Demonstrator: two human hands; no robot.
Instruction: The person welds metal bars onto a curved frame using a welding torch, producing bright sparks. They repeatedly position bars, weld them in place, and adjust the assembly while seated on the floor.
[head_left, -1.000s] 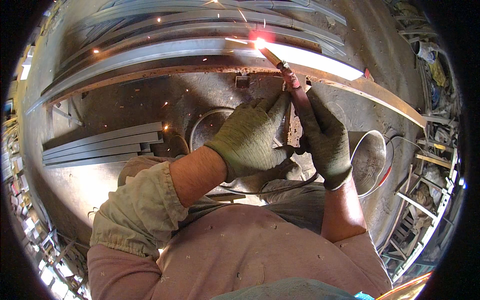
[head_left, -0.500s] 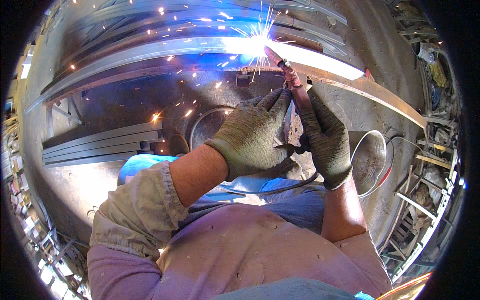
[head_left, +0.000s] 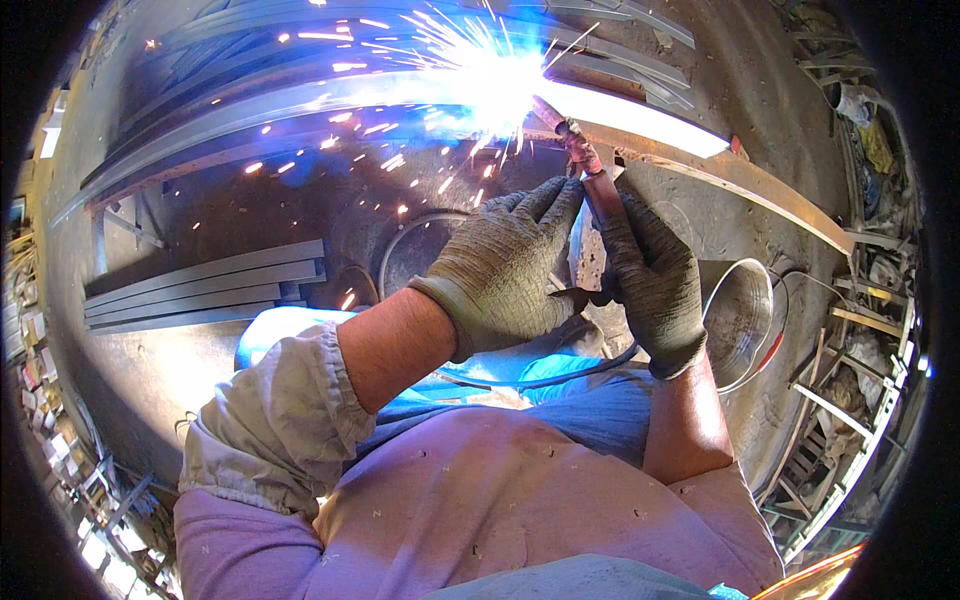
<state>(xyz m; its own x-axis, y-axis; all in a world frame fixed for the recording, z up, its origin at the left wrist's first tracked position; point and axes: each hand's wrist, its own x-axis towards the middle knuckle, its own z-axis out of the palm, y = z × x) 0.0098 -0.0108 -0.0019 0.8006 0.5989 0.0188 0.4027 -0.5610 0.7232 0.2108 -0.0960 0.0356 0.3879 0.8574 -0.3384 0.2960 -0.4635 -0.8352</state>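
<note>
My right hand (head_left: 655, 275), in a dark olive work glove, is wrapped round the handle of a welding torch (head_left: 603, 195) with a reddish, worn neck. My left hand (head_left: 505, 265), gloved alike, lies alongside with its fingers together and their tips against the torch; its palm side is hidden. A dark pointed piece (head_left: 580, 297) shows between the hands, its kind unclear. At the torch's tip a blue-white arc (head_left: 505, 88) glares and throws sparks onto a long metal bar (head_left: 270, 112) crossing ahead of me. The glare hides the contact spot.
Several grey metal tubes (head_left: 205, 285) lie stacked at the left. A metal bucket (head_left: 738, 320) stands right of my right hand. A dark cable (head_left: 560, 378) curves below my hands. More bars lie beyond the work; racks and scrap (head_left: 850, 390) fill the right side.
The arc's glare has grown larger, and the sparks spray wider to the left. Both hands and the torch stay almost in place.
</note>
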